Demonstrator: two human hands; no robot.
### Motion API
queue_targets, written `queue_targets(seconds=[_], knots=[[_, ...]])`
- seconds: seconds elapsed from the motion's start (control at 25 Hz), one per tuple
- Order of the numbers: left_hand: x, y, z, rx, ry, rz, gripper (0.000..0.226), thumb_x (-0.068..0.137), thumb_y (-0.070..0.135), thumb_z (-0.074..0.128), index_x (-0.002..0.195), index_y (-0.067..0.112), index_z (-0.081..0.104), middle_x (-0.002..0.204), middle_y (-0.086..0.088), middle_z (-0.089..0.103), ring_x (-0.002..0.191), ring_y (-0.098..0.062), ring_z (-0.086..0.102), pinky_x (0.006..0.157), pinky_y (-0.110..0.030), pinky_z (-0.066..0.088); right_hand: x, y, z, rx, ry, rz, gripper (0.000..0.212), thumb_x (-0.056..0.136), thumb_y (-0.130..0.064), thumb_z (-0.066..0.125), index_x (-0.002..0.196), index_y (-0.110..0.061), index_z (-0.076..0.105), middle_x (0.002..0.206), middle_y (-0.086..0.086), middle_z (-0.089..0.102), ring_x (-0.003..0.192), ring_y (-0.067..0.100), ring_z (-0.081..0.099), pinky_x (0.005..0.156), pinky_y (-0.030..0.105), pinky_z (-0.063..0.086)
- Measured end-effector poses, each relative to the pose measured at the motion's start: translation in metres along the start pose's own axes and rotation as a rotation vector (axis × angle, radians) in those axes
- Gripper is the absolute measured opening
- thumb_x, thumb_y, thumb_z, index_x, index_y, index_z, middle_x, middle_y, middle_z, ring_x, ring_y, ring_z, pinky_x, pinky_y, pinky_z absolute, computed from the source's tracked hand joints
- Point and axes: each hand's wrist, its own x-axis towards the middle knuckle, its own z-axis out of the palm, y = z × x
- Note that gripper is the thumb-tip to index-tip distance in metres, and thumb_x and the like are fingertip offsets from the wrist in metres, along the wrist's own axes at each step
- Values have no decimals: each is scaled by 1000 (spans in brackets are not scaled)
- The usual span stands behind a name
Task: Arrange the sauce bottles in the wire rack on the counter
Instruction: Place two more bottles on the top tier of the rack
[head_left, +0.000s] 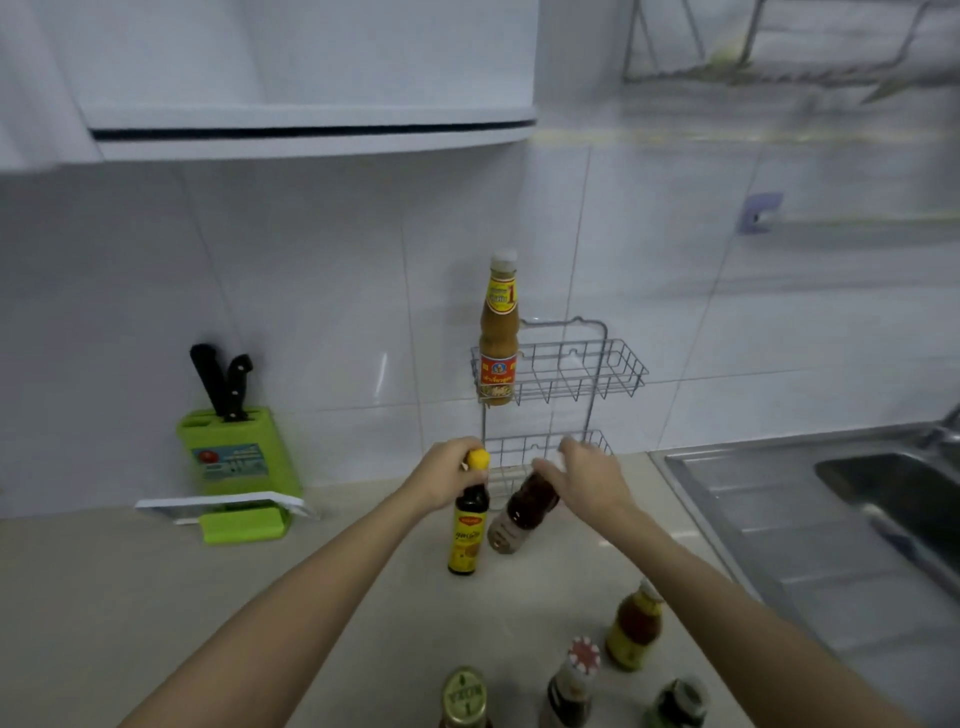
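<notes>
Gripping, head view: left hand (447, 475) closed round yellow-capped soy bottle (469, 525); right hand (587, 478) wraps tilted dark sauce bottle (522, 512), both before wire rack (558, 371). Best upright each bottle, then lower into bottom tier beneath chili sauce bottle (498, 338).

White tiled wall (311, 291) behind a beige counter (130, 597), steel sink (857, 499) at right.

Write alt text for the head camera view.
A person's left hand grips a yellow-capped dark bottle and the right hand a tilted brown bottle before a wire rack holding one orange bottle. Four more bottles stand nearer.
</notes>
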Motion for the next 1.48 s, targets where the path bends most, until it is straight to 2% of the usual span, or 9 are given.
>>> queue_targets(seconds=[0.16, 0.4, 0.6, 0.72, 0.96, 1.12, 1.24, 1.4, 1.48], knots=[[22, 54, -47, -3, 39, 70, 26, 85, 19, 68, 108, 13, 58, 105, -10, 66, 95, -28, 65, 84, -48, 57, 23, -16, -71, 176, 231, -1, 42, 89, -49, 54, 90, -7, 51, 85, 14, 63, 84, 35, 59, 66, 36, 42], [49, 130, -113, 33, 167, 253, 21, 85, 22, 68, 100, 13, 56, 91, -6, 64, 85, -26, 64, 77, -43, 54, 64, -16, -164, 378, 386, 96, 43, 82, -51, 57, 88, -9, 59, 82, 10, 64, 79, 31, 63, 66, 37, 51], [66, 162, -125, 46, 341, 287, 15, 89, 21, 63, 97, 12, 54, 88, -9, 65, 75, -23, 63, 66, -35, 53, 92, -14, -185, 418, 506, 83, 47, 82, -56, 56, 89, -9, 52, 86, 12, 66, 81, 32, 61, 70, 35, 44], [70, 164, -114, 29, 435, 286, 16, 90, 20, 62, 100, 11, 54, 94, -11, 65, 83, -26, 64, 73, -42, 57, 102, -9, -179, 503, 548, 49, 45, 83, -55, 58, 89, -11, 50, 83, 3, 59, 80, 27, 58, 67, 35, 42], [79, 153, -83, 146, 527, 344, 18, 89, 21, 61, 102, 10, 55, 106, -7, 56, 96, -27, 57, 83, -40, 49, 128, 4, -149, 523, 400, -44, 39, 81, -51, 65, 82, -15, 50, 73, -6, 54, 66, 10, 50, 53, 25, 35], [88, 157, -82, 162, 543, 365, 19, 89, 21, 61, 103, 10, 56, 105, -8, 56, 93, -29, 57, 81, -42, 50, 142, 11, -133, 488, 307, -98, 37, 81, -46, 69, 84, -12, 54, 74, -3, 56, 66, 13, 50, 56, 28, 38], [91, 153, -75, 224, 465, 344, 18, 88, 19, 63, 102, 10, 56, 105, -6, 57, 93, -27, 58, 80, -40, 51, 147, 15, -125, 522, 259, -110, 37, 81, -43, 70, 88, -9, 58, 77, 1, 58, 68, 15, 50, 58, 29, 40], [97, 149, -64, 238, 430, 281, 16, 87, 12, 64, 101, 10, 57, 101, -4, 48, 88, -25, 56, 75, -35, 49, 152, 12, -125, 576, 201, -165, 35, 81, -38, 72, 88, -4, 65, 82, 11, 63, 72, 22, 56, 57, 25, 42], [99, 151, -60, 238, 447, 277, 17, 87, 11, 63, 101, 12, 53, 102, -4, 49, 86, -23, 55, 72, -34, 49, 154, 13, -122, 634, 110, -175, 32, 84, -31, 71, 98, -3, 66, 97, 18, 67, 86, 28, 64, 71, 33, 52]])
